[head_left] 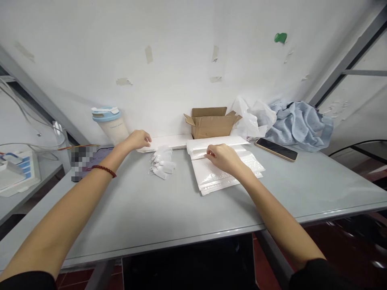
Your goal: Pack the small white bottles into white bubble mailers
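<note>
On the bench, a layered pile of white padded mailers is set right of centre; at least two can be counted. Its near edge is slanted, with the right end farther away. One open cardboard box is placed beyond it, and one white flat stack is laid to the box's left, long axis left to right. The right grip is held over the mailers, its fingers curled nearly together; whether anything is pinched cannot be made out. The left grip is loosely bent at the stack's left end, its contact unclear. At least four white tags are bunched nearer, mostly pointed rightward, with loops at left.
</note>
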### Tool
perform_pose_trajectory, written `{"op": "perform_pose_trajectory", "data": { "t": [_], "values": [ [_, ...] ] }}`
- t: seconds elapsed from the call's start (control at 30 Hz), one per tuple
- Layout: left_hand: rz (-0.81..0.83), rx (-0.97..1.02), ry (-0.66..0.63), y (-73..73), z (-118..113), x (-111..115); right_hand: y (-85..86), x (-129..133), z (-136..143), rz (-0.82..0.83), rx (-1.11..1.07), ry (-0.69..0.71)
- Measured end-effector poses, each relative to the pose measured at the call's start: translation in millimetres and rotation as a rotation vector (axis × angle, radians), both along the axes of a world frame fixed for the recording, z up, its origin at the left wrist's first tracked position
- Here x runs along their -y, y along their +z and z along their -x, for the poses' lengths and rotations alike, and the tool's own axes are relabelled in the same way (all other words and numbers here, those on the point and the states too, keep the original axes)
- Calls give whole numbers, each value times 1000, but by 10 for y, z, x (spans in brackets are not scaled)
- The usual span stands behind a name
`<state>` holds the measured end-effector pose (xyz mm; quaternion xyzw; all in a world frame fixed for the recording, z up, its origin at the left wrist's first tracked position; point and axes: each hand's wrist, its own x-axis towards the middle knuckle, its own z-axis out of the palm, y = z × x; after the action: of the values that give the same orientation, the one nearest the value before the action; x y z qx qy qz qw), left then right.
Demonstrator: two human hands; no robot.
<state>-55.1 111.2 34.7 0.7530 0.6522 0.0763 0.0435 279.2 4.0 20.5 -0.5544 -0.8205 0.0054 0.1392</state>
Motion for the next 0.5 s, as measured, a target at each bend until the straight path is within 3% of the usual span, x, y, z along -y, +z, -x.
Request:
{"op": "perform_pose_trajectory", "data": {
  "t": [0.2, 0.5],
  "values": [
    [71, 40, -66, -126, 158, 4, 9, 8, 12, -11, -9, 8],
    [93, 52, -109, -112, 144, 52, -1, 4, 19, -23, 3, 11]
  ]
}}
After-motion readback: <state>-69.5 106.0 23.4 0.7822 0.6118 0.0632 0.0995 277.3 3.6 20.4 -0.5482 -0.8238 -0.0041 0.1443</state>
